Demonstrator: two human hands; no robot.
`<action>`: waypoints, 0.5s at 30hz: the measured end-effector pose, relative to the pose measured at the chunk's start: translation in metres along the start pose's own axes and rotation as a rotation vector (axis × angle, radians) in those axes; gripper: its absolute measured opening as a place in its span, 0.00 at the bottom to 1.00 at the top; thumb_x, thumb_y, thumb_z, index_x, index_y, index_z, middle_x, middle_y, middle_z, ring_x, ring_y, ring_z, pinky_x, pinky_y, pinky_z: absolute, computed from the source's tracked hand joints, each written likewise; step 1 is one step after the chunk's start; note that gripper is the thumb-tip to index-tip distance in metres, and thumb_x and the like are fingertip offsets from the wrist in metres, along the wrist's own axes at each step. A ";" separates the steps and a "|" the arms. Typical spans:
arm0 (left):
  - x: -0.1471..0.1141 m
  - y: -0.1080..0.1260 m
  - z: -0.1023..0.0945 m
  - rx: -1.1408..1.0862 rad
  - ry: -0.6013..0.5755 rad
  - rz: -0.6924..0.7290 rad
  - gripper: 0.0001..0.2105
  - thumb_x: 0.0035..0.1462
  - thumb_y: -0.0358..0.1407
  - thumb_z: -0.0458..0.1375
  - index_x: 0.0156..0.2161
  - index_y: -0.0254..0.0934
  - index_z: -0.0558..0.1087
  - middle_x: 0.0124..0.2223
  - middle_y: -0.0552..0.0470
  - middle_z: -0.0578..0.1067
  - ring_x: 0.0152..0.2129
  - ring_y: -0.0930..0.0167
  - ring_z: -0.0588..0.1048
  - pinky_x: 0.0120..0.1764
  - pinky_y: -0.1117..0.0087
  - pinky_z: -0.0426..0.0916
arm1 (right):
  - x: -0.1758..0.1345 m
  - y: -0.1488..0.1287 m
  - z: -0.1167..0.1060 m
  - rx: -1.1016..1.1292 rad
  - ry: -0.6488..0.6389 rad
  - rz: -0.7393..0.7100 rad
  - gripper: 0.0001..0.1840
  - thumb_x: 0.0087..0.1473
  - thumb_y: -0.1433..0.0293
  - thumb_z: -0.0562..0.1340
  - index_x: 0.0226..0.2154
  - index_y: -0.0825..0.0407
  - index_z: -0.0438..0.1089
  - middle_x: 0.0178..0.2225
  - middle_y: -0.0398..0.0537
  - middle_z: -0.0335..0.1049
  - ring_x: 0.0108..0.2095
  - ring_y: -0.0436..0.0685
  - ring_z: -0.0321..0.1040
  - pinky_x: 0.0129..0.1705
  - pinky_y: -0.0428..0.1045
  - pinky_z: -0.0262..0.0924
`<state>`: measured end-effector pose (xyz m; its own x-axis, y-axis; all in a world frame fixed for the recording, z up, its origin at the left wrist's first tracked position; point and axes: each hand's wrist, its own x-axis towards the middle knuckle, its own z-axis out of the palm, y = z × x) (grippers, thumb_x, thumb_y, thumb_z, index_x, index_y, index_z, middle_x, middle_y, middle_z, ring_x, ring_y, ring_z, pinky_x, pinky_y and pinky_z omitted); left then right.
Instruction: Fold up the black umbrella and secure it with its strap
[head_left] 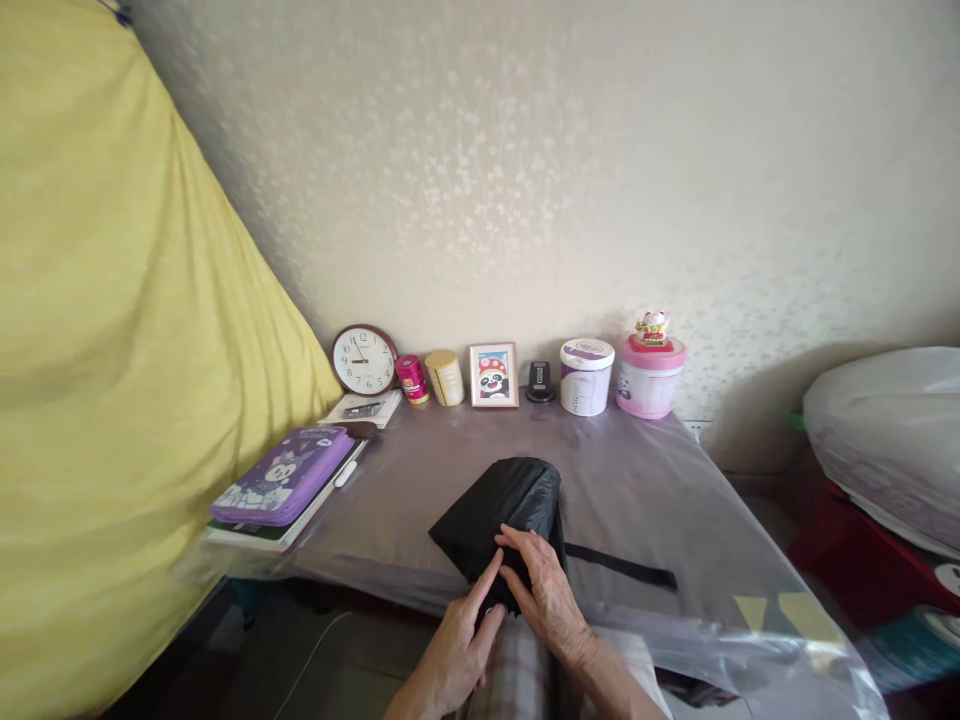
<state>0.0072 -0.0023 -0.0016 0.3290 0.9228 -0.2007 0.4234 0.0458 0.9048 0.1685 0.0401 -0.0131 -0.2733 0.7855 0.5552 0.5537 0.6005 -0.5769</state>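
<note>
A black folding umbrella (pixel 510 490) lies at the table's near edge, its thin fabric gathered, with one flap pointing left. From its right side a black strap (pixel 622 567) stretches flat across the tabletop. My left hand (pixel 461 640) grips the umbrella's near end between thumb and fingers. Pressed onto the fabric from the right, my right hand (pixel 541 590) has its fingers bent around the cloth. The fingertips of both hands almost meet. The end of the umbrella nearest me is mostly hidden by my hands.
A plastic-covered table (pixel 420 470) stands against the wall. Along its back are a clock (pixel 364 360), tins, a picture frame (pixel 494 375), a stapler (pixel 539 382) and tubs. A purple case (pixel 285 475) lies on books at left, beside a yellow curtain (pixel 150 350).
</note>
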 end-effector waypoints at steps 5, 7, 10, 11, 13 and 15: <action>0.000 0.001 0.000 -0.011 0.000 0.016 0.30 0.61 0.47 0.42 0.64 0.39 0.40 0.24 0.55 0.67 0.12 0.78 0.64 0.19 0.76 0.64 | 0.002 0.001 -0.003 -0.016 0.001 -0.050 0.21 0.55 0.73 0.55 0.52 0.48 0.55 0.49 0.47 0.61 0.52 0.53 0.55 0.55 0.56 0.52; -0.001 0.002 0.000 -0.015 0.003 0.010 0.31 0.61 0.47 0.42 0.64 0.39 0.39 0.25 0.55 0.68 0.12 0.78 0.63 0.18 0.76 0.64 | 0.003 0.000 -0.007 0.011 0.014 -0.081 0.20 0.56 0.73 0.54 0.52 0.48 0.56 0.48 0.47 0.62 0.52 0.53 0.55 0.55 0.55 0.52; -0.001 0.003 -0.001 -0.011 0.009 0.000 0.30 0.61 0.47 0.42 0.64 0.42 0.39 0.29 0.52 0.71 0.11 0.79 0.64 0.17 0.76 0.64 | 0.003 -0.001 -0.015 0.097 0.038 -0.127 0.17 0.56 0.76 0.52 0.49 0.48 0.60 0.47 0.46 0.63 0.51 0.50 0.56 0.53 0.51 0.55; -0.001 0.003 -0.001 -0.009 0.013 0.001 0.29 0.61 0.47 0.42 0.64 0.44 0.39 0.32 0.51 0.71 0.12 0.79 0.64 0.18 0.76 0.64 | 0.003 -0.001 -0.017 0.110 0.045 -0.136 0.16 0.56 0.77 0.52 0.47 0.49 0.61 0.47 0.46 0.63 0.51 0.50 0.57 0.53 0.51 0.56; -0.001 0.004 -0.001 -0.007 0.015 0.004 0.28 0.61 0.47 0.41 0.63 0.48 0.40 0.34 0.51 0.72 0.12 0.79 0.65 0.18 0.76 0.65 | 0.003 0.003 -0.020 0.081 0.045 -0.149 0.15 0.56 0.77 0.52 0.45 0.50 0.63 0.47 0.47 0.63 0.52 0.51 0.56 0.53 0.52 0.55; -0.001 0.005 -0.001 -0.014 0.006 0.011 0.27 0.61 0.47 0.41 0.63 0.49 0.40 0.32 0.52 0.72 0.12 0.79 0.65 0.17 0.76 0.64 | 0.006 0.011 -0.020 0.002 0.038 -0.158 0.15 0.56 0.76 0.52 0.45 0.51 0.64 0.48 0.48 0.63 0.53 0.53 0.55 0.55 0.54 0.53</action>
<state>0.0078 -0.0028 0.0041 0.3278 0.9257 -0.1887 0.4080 0.0414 0.9121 0.1884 0.0485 -0.0043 -0.3268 0.6749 0.6616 0.5049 0.7164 -0.4814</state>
